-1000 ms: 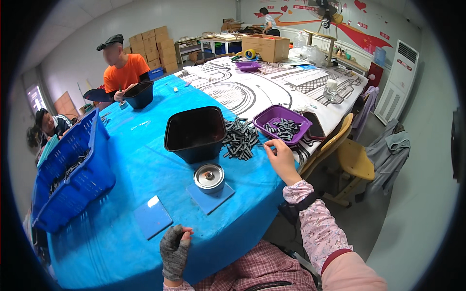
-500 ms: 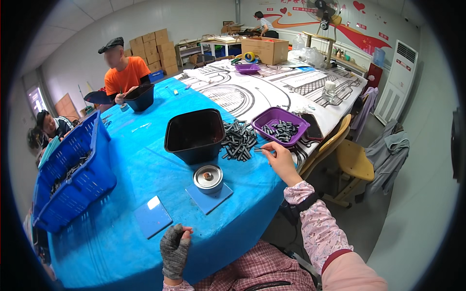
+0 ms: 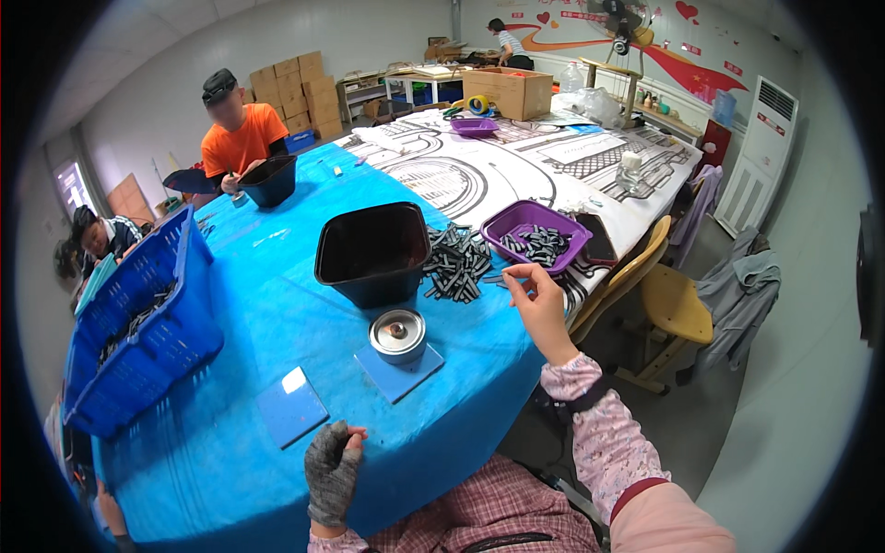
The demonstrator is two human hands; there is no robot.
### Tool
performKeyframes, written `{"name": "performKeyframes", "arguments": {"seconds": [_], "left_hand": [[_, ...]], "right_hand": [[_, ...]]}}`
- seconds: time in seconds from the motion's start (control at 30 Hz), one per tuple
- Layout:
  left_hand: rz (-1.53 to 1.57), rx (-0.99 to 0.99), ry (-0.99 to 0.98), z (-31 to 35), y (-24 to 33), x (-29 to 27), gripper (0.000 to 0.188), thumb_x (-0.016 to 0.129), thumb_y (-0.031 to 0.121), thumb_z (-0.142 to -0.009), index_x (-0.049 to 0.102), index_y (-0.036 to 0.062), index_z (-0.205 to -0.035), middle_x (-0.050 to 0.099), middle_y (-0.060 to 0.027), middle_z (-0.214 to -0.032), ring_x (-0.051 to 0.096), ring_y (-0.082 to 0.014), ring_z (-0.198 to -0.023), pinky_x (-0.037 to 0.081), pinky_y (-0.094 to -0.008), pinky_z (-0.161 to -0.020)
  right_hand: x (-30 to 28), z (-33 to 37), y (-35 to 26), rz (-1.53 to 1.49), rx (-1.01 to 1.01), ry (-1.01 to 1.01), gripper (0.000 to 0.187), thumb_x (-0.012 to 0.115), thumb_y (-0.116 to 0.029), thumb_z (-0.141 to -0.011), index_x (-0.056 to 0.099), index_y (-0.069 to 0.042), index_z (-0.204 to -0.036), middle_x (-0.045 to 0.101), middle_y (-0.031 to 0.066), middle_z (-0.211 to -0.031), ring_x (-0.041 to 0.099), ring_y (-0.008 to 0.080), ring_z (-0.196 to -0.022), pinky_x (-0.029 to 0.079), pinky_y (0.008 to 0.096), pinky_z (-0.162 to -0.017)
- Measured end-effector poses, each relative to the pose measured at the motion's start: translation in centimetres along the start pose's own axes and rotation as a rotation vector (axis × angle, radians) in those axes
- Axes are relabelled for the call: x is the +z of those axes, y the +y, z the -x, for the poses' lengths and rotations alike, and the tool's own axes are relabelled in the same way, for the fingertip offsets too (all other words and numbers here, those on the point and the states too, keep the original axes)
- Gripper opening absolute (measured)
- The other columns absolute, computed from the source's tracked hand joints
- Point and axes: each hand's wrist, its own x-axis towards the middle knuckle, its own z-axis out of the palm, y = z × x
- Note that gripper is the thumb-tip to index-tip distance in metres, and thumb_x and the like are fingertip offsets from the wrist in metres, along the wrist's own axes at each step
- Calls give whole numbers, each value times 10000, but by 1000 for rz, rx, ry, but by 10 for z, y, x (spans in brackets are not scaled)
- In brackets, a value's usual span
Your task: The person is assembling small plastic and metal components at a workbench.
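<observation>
Right fingers (image 3: 528, 270) pinching strip (image 3: 494, 279), near purple tray (image 3: 501, 223) — red wall lettering (image 3: 583, 17)

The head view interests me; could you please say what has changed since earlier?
Another person's hand has come into view at lower left, and the co-worker in orange has tipped their head downward. The right hand still pinches a dark strip beside the pile; the gloved left hand stays curled.

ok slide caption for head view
Right hand holding a thin strip near a purple tray and piled strips
</observation>
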Motion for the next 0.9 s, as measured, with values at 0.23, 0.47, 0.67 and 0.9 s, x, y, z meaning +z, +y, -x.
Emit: {"name": "performKeyframes", "arguments": {"seconds": [0.23,0.47,0.67,0.9], "left_hand": [[154,-37,-78,-1,47,24,284,613,225,-921,634,-16,-1069,656,-89,-950,608,-151,-811,500,-272,-725],[75,40,90,6,52,46,130,689,41,-836,637,14,-952,630,-48,-862,613,-134,-749,495,-249,-668],[-236,363,87,14,59,55,160,723,19,-800,661,41,-946,657,-70,-851,649,-133,-754,523,-254,-649],[-65,198,92,16,61,52,259,733,-6,-780,628,50,-1010,639,-46,-889,616,-125,-775,491,-249,-675]], "right_hand": [[9,83,-118,-564,315,-544,215,673,-55,-870,596,-48,-1070,635,36,-919,561,46,-640,450,182,-561],[42,111,-119,-417,25,-324,245,695,-32,-833,613,-49,-1063,643,66,-991,591,94,-679,465,203,-558],[31,125,-121,-301,-108,-505,310,682,-57,-845,653,-80,-1153,645,89,-1053,632,130,-765,476,214,-566],[29,126,-122,-682,505,-570,185,671,-104,-885,644,-37,-1056,657,29,-876,594,62,-692,412,170,-527]]}}
